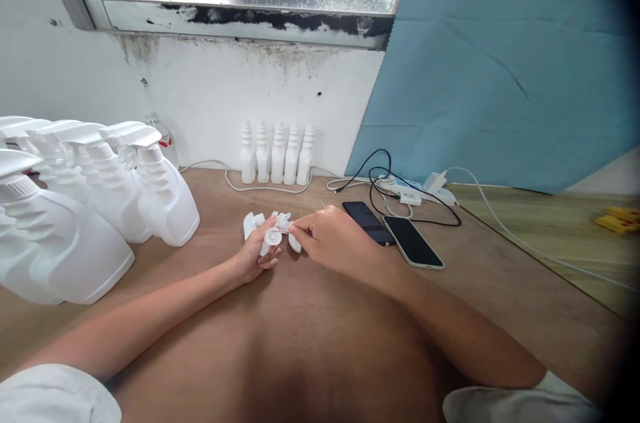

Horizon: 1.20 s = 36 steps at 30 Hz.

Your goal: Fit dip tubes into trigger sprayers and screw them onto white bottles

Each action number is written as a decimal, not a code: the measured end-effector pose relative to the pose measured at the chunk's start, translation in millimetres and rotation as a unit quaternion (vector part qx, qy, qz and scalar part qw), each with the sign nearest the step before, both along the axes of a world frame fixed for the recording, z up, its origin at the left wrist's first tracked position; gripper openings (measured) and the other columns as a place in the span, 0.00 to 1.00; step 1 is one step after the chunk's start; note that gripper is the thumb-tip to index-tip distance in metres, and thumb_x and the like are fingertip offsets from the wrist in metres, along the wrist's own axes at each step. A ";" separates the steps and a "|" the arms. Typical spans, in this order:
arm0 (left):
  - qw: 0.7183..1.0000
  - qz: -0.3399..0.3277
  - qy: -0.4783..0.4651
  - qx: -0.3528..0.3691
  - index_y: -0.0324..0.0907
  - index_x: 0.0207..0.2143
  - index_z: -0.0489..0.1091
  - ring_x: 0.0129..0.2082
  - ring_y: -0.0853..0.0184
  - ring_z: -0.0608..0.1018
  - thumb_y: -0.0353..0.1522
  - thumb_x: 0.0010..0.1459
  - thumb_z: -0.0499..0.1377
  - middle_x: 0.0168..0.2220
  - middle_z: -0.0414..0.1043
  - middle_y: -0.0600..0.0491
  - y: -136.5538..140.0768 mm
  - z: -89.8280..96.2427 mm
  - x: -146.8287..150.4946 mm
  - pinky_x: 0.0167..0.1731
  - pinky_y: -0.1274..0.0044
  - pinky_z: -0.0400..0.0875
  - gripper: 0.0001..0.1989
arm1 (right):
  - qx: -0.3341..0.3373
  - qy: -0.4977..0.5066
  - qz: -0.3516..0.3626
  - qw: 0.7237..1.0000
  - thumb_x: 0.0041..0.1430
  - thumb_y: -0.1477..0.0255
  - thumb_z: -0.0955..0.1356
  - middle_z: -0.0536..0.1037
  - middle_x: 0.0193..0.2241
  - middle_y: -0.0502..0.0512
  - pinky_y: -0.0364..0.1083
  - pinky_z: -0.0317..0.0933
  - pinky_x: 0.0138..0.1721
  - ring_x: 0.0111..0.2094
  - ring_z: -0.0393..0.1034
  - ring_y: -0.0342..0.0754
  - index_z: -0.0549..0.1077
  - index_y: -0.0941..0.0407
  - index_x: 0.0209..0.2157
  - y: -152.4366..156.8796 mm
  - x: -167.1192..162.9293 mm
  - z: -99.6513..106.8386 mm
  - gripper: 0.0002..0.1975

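Note:
My left hand [250,256] is closed around a white trigger spray head [273,237], with its round screw collar turned toward me. From the right, my right hand [333,236] reaches in with thumb and forefinger pinched at the spray head's side. What lies between those fingertips is too small to make out. A curved white plastic piece [295,244] is just below the right fingertips. More white plastic parts [249,224] show behind the left hand, partly hidden by it.
Several large white spray bottles [170,203] stand at the left, a clear bottle [159,126] behind them. Several small white ribbed pieces [278,156] line the wall. Two phones [414,241], tangled cables [385,176] and a power strip [417,189] lie on the right.

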<state>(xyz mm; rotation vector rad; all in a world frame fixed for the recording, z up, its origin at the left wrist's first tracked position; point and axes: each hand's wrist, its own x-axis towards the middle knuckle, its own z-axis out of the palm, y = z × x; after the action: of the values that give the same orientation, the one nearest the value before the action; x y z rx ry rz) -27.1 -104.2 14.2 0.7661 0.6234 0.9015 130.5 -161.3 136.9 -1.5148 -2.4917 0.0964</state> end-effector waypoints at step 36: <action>0.987 -0.103 0.105 0.064 0.41 0.31 0.63 0.07 0.80 0.49 0.50 0.55 0.59 0.11 0.57 0.62 -7.0 3.1 0.5 0.08 0.87 0.42 0.21 | -0.268 0.120 0.111 0.950 0.56 0.62 0.64 0.60 0.19 0.47 0.41 0.43 0.22 0.21 0.48 0.37 0.74 0.62 0.23 39.2 35.3 12.8 0.18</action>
<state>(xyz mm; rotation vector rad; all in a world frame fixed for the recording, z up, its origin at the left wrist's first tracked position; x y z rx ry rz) -26.7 -111.2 17.3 1.0318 0.6610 0.6791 165.8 -122.1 149.7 -1.2718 -2.5356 1.0030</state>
